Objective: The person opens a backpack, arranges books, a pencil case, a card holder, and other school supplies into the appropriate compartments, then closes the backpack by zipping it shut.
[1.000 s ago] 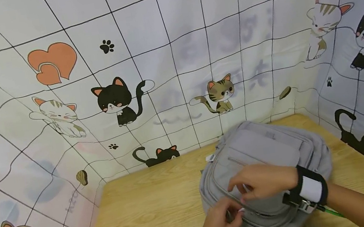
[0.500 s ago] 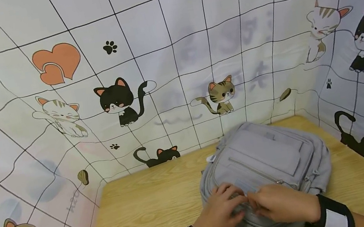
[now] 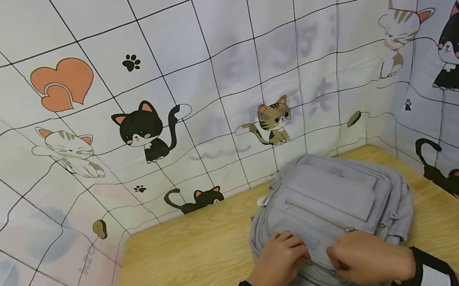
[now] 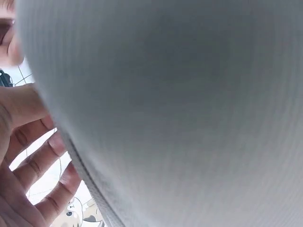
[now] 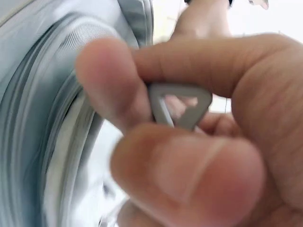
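Note:
A grey backpack (image 3: 333, 191) lies on the table, its front pockets and zips facing up. My left hand (image 3: 278, 261) holds the bag's near-left part with bent fingers; in the left wrist view, thumb and fingertips meet the edge of the grey fabric (image 4: 180, 118). Just to its right, my right hand (image 3: 367, 256) is closed near the curved lower zip. The right wrist view shows its thumb and index finger pinching a grey triangular zipper pull (image 5: 180, 90). Much of the zip under the hands is hidden.
Wood-grain table (image 3: 185, 261) extends left of the backpack. Behind and at both sides hangs a white gridded sheet (image 3: 183, 85) printed with cats and hearts. Another zipper pull (image 3: 350, 229) sits on the bag's front pocket.
My right hand has come down from above the left hand and closed around the zipper pull, then shifted slightly right, opening a gap between the hands. The left hand has moved up the bag.

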`<state>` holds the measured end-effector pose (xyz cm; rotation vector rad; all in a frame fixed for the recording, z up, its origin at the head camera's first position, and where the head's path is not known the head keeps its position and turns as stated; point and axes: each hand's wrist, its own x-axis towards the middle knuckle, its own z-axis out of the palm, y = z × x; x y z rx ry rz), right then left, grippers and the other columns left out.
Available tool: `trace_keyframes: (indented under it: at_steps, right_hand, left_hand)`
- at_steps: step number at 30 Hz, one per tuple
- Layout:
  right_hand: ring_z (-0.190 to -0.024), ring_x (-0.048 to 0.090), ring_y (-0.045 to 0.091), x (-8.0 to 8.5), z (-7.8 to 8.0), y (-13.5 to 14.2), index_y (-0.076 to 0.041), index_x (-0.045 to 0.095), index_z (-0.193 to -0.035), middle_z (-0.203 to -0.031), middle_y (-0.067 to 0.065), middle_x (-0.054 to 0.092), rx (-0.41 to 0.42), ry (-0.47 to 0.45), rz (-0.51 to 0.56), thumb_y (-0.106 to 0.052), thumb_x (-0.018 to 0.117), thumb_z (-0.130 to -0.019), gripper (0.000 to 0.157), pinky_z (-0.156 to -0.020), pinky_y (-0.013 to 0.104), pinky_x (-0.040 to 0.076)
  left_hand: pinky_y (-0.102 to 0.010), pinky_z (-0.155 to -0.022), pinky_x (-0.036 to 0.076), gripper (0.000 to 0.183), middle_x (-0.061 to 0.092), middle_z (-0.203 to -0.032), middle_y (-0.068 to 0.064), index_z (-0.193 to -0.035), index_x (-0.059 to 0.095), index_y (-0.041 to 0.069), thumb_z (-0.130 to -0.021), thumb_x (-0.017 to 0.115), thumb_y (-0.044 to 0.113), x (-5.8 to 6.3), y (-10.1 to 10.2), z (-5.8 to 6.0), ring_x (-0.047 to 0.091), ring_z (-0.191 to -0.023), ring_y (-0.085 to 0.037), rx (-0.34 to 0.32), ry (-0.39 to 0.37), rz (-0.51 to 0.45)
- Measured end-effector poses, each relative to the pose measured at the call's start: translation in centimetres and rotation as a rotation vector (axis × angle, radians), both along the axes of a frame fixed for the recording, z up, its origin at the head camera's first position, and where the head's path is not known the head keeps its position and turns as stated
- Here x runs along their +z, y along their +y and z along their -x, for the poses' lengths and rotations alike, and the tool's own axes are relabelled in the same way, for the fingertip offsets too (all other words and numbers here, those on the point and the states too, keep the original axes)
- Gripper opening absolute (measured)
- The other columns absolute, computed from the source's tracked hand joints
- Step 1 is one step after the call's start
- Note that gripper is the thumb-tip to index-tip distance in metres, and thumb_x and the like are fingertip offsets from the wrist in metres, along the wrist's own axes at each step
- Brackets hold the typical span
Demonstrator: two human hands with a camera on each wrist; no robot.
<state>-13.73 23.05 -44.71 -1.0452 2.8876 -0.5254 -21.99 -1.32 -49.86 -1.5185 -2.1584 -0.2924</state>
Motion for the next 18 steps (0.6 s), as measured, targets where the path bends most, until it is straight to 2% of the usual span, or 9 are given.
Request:
trace_keyframes:
  at_steps: [5, 11, 15, 18]
  right_hand:
    - [-0.058, 0.043, -0.007, 0.5, -0.3, 2.8, -0.028, 0.059, -0.077, -0.067, -0.021, 0.049, -0.024, -0.129, 0.009, -0.021, 0.083, -0.091, 0.029, -0.056, 0.019, 0.038]
    - [-0.050, 0.048, -0.009, 0.5, 0.1, 6.2, -0.025, 0.059, -0.080, -0.057, -0.016, 0.058, -0.031, -0.259, 0.134, -0.018, 0.080, -0.096, 0.027, -0.056, 0.018, 0.043]
    - [-0.045, 0.049, -0.009, 0.4, 0.5, 8.0, -0.024, 0.060, -0.083, -0.056, -0.010, 0.064, -0.049, -0.358, 0.203, -0.021, 0.077, -0.098, 0.023, -0.048, 0.019, 0.044]
    - [-0.042, 0.046, -0.008, 0.3, 0.6, 9.1, -0.022, 0.060, -0.085, -0.058, -0.009, 0.065, -0.082, -0.458, 0.250, -0.025, 0.075, -0.101, 0.021, -0.040, 0.018, 0.040]
  left_hand:
    - [-0.018, -0.083, 0.043, 0.009, 0.069, -0.097, 0.017, -0.090, 0.073, 0.030, -0.096, 0.079, 0.032, -0.1, -0.2, -0.1, 0.060, -0.092, -0.003, -0.013, -0.071, -0.035]
    - [-0.019, -0.084, 0.042, 0.009, 0.069, -0.098, 0.017, -0.091, 0.072, 0.029, -0.098, 0.078, 0.033, 0.1, -0.4, 0.0, 0.060, -0.094, -0.003, -0.013, -0.078, -0.043]
    - [-0.018, -0.083, 0.040, 0.010, 0.069, -0.098, 0.017, -0.090, 0.071, 0.030, -0.098, 0.077, 0.033, -0.2, -0.4, 0.0, 0.059, -0.093, -0.003, -0.015, -0.080, -0.055]
    - [-0.017, -0.083, 0.040, 0.010, 0.069, -0.098, 0.018, -0.090, 0.071, 0.031, -0.098, 0.077, 0.034, -0.5, -0.4, 0.0, 0.058, -0.093, -0.002, -0.019, -0.083, -0.065]
